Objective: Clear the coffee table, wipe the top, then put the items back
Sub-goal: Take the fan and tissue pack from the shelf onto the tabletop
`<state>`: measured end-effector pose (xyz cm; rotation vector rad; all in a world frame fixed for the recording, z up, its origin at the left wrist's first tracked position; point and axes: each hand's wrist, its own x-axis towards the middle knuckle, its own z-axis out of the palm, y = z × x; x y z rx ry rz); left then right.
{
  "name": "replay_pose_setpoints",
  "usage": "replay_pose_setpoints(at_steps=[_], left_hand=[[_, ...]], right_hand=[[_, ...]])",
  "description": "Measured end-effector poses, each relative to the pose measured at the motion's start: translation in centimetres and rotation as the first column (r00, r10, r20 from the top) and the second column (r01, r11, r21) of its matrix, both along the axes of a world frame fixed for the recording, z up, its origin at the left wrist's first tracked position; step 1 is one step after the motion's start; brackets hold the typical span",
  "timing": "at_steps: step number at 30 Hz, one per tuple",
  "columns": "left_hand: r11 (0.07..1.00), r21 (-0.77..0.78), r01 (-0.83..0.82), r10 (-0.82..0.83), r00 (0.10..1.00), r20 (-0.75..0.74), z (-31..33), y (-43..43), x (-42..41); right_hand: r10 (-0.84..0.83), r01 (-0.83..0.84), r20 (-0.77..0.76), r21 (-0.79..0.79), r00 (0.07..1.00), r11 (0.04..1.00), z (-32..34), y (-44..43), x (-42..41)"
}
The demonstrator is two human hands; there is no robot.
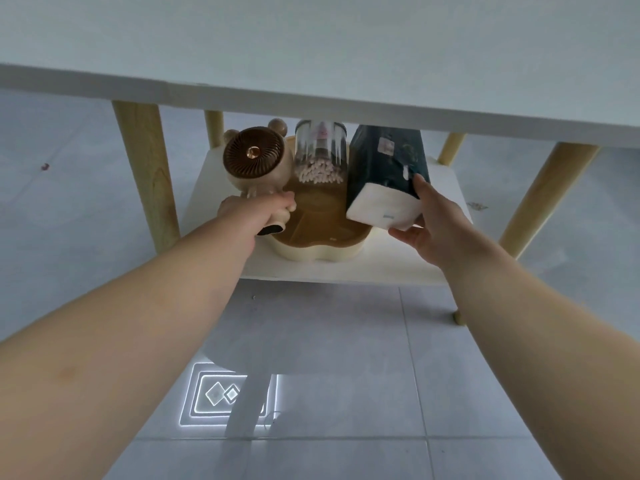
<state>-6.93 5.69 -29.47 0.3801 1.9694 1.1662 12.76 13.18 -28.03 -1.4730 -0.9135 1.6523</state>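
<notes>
Coffee table fills the upper part of the head view, its white top smooth, matte and bare where it shows, with round pale wooden legs and a white lower shelf on which the items are gathered. The left hand has its fingers curled round the narrow neck of a bear-shaped fan, glossy cream plastic with a brown ribbed grille, standing at the left edge of a lobed cream tray. The right hand holds a soft tissue pack, dark green wrap with a white end, thumb on its side and fingers under it, so that the pack is tilted over the tray's right rim. Between the two stands a clear, hard jar of cotton swabs, inside the tray. Whether the items are going in or coming out, I cannot tell. Either way, each piece should be kept low to pass under the table's edge, and lifted over the tray rim without dragging. The fan is top-heavy and needs to stay upright. The pack will squash, so a light grip is enough. The jar sits just beside both, so neither should knock it.
</notes>
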Motion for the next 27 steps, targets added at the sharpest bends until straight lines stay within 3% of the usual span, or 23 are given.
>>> replay_pose_setpoints(at_steps=[2, 5, 11, 16, 22, 27], left_hand=[[0.999, 0.009, 0.054, -0.054, 0.997, 0.061, 0.4, -0.8, -0.1], [0.995, -0.016, 0.099, -0.099, 0.995, 0.027, 0.5, -2.2, -0.2], [1.0, 0.01, 0.027, -0.027, 0.999, 0.026, -0.1, -4.0, 0.6], [0.998, 0.059, 0.005, -0.006, 1.0, 0.019, -0.5, -5.5, 0.4], [0.904, 0.307, 0.297, -0.353, 0.925, 0.143, -0.6, -10.9, 1.4], [0.822, 0.414, 0.392, -0.486, 0.861, 0.151, 0.7, -15.6, 2.0]], right_hand=[[0.009, -0.009, -0.032, 0.015, 0.999, 1.0, 0.2, -0.5, 0.3], [0.019, -0.016, -0.058, 0.055, 0.998, 0.998, 0.8, -1.0, 0.5], [0.0, 0.0, -0.013, 0.054, 1.0, 0.999, 1.1, -2.1, 1.0], [0.008, -0.005, -0.061, 0.05, 0.998, 0.999, 1.0, -3.1, 1.3], [0.098, -0.098, 0.002, 0.115, 0.995, 0.989, 1.4, -5.1, 3.9], [0.238, -0.255, 0.115, 0.165, 0.964, 0.953, 3.1, -7.9, 5.7]])
